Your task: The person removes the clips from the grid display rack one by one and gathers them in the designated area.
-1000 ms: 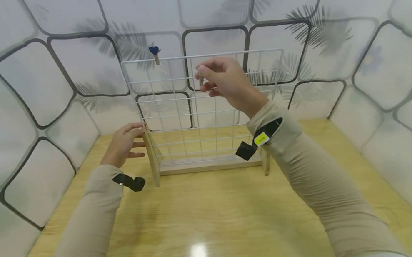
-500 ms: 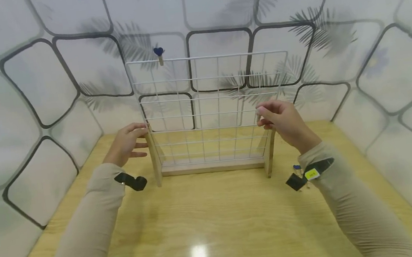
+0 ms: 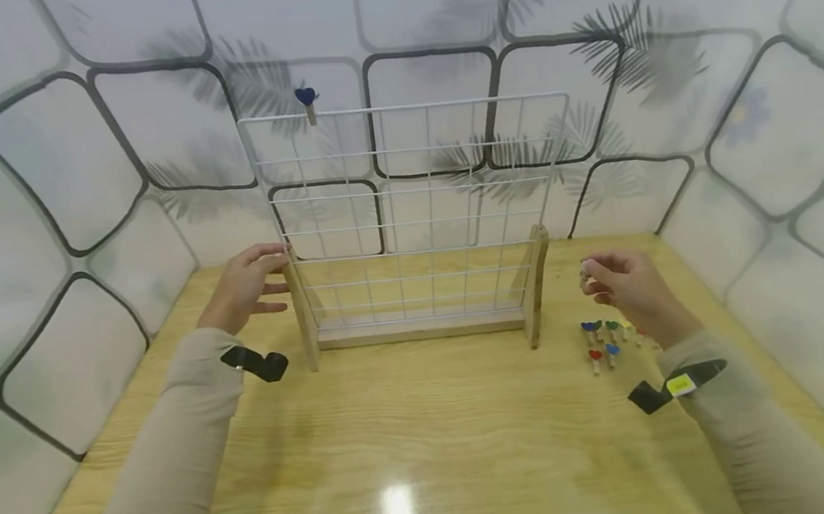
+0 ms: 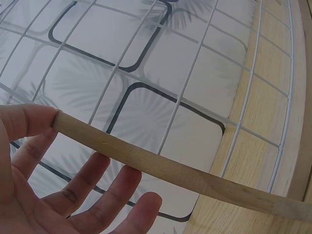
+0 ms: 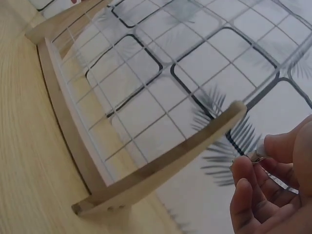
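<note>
A white wire grid rack [image 3: 405, 191] stands in a wooden base on the table. My left hand [image 3: 245, 287] holds the top of the rack's left wooden post [image 4: 146, 158] between thumb and forefinger, the other fingers extended along it. A clothespin with a dark blue heart [image 3: 306, 98] is clipped on the grid's top wire at the left. To the right of the rack, my right hand [image 3: 630, 288] pinches a small wooden clothespin [image 5: 253, 157], mostly covered by the fingertips. Several heart clothespins, among them a red one [image 3: 595, 357] and a blue one [image 3: 612, 351], lie below that hand.
The light wooden table [image 3: 401, 442] carries the rack toward its back. Patterned cloth walls [image 3: 424, 13] enclose it at the back and both sides. The right wooden post [image 3: 538, 285] stands between the grid and the loose clothespins.
My right hand has moved from the grid's upper middle rightward and down past the right post, uncovering the loose clothespins. The left hand has stayed at the left post.
</note>
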`<state>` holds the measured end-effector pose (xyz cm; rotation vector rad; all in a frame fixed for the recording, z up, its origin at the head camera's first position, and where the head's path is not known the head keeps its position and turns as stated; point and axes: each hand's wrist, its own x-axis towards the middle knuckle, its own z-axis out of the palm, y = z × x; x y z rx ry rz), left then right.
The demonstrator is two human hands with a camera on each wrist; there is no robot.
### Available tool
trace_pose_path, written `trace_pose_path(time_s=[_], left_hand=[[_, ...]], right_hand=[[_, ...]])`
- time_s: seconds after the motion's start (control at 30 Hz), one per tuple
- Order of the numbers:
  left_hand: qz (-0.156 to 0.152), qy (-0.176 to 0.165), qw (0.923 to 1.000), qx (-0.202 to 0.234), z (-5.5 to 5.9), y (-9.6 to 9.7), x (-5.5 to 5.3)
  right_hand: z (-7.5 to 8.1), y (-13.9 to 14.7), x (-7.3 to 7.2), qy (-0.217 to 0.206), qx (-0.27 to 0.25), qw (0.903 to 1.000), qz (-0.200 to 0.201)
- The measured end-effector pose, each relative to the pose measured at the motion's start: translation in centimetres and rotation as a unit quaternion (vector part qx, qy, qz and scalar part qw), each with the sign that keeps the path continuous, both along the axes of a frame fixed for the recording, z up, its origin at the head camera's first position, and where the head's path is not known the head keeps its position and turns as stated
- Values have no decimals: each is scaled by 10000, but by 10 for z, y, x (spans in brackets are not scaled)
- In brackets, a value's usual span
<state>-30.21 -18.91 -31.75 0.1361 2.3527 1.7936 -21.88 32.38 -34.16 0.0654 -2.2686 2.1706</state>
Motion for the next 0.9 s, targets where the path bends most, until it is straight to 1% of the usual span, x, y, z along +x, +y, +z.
trace_pose_path(time_s=[0.1, 0.17, 0.23, 0.33, 0.4, 0.47, 0.53, 0.67, 0.77, 0.9], left_hand=[[30, 34, 10000, -15, 1, -2, 0], [47, 61, 10000, -40, 1, -2, -1], [42, 79, 9999, -71, 2, -3, 0], [17, 79, 9999, -84, 2, -2, 0], [-6, 73, 9999, -69, 2, -2, 0], [-18, 70, 10000, -52, 2, -2, -1], [-14, 73, 10000, -45, 1, -3, -1], [24, 74, 10000, -37, 0, -3, -1], [40, 60, 10000, -40, 0, -2, -1], [11, 39, 10000, -47, -1, -1, -1]], right_hand=[[-11, 11, 6, -36, 273, 9996, -62], [-19, 18, 10, -113, 322, 9994, -112], [-29, 26, 14, -212, 205, 9995, -124], [-45, 37, 20, -375, -164, 9991, -101], [-54, 46, 23, -457, -244, 9986, -110], [-61, 53, 25, -510, -1, 9986, -169], [-66, 59, 27, -559, 509, 9969, -236], [-73, 68, 31, -656, 1290, 9892, -245], [-78, 73, 35, -777, 1565, 9845, -155], [-87, 78, 37, -940, 2098, 9732, -49]])
